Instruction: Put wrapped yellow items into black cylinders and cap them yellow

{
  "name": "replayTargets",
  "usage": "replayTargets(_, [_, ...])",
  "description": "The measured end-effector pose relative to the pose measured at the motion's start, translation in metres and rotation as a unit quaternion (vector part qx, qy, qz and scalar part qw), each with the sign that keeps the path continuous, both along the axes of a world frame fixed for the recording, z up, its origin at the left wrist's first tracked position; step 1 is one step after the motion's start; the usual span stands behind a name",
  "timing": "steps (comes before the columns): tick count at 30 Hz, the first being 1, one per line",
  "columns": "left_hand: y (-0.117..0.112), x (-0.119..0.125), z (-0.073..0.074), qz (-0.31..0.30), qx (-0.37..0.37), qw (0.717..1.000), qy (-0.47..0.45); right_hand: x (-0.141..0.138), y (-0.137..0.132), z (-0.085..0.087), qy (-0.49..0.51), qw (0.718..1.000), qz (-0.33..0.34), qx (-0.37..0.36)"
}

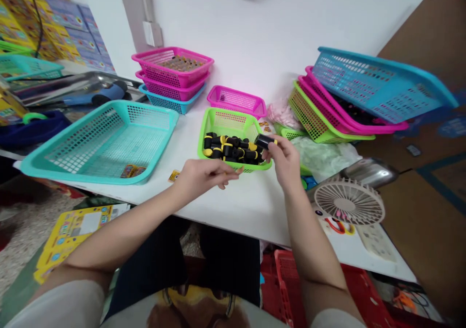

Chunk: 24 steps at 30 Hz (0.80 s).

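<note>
Right hand (286, 160)'s pinching one black tube (262, 141) over the green basket (237, 116), toward the surface (247, 204)'s back edge; left hand (202, 175)'s grip, can't tell. Looks like loads of black pieces (228, 149) left.

From the green basket (231, 118) as centre of the clock, the right hand (286, 160) is at four o'clock and holds a black piece (262, 141) with yellow at one end. Similar black and yellow pieces (227, 150) lie in this basket. The left hand (201, 175) is near, at seven o'clock. On the worktop (240, 206), a turquoise basket (120, 141) stands at nine, a pink basket (243, 103) at twelve.
</note>
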State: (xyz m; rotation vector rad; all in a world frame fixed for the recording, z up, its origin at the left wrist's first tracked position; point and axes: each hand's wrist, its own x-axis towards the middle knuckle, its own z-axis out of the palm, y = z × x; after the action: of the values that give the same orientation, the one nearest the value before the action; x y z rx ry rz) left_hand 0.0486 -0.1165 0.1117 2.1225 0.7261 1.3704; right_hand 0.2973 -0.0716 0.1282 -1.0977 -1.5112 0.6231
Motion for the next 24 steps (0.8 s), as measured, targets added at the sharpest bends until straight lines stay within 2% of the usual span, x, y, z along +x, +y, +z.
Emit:
replayTargets(3, [0.032,0.031,-0.008,-0.019,-0.117,0.991,-0.070,0.005,-0.008,-0.032,0.082,0.995,-0.007,0.057])
replayTargets(5, [0.043,0.043,-0.020,-0.033,-0.125,0.989,-0.074,0.008,-0.013,-0.049,0.086,0.993,-0.021,0.073])
replayTargets(7, [0.045,0.044,-0.035,-0.047,-0.084,0.994,-0.048,0.009,-0.018,-0.059,0.102,0.992,-0.010,0.074])
replayTargets(10, [0.042,0.030,-0.052,-0.087,0.000,0.996,-0.020,0.004,-0.024,-0.066,0.163,0.985,0.032,0.052])
replayTargets(12, [0.043,0.020,-0.057,-0.098,0.015,0.994,-0.039,-0.002,-0.026,-0.069,0.184,0.980,0.067,0.021])
replayTargets(14, [0.045,0.015,-0.058,-0.103,0.012,0.993,-0.047,-0.007,-0.029,-0.072,0.190,0.976,0.107,-0.007])
replayTargets(17, [0.049,0.017,-0.057,-0.146,0.003,0.989,-0.008,-0.010,-0.035,-0.076,0.188,0.970,0.151,-0.022])
replayTargets(21, [0.049,0.022,-0.056,-0.178,-0.047,0.983,0.014,-0.007,-0.041,-0.079,0.172,0.970,0.173,-0.018])
replayTargets(24, [0.051,0.025,-0.060,-0.167,-0.058,0.984,0.033,-0.006,-0.044,-0.078,0.174,0.970,0.169,-0.008])
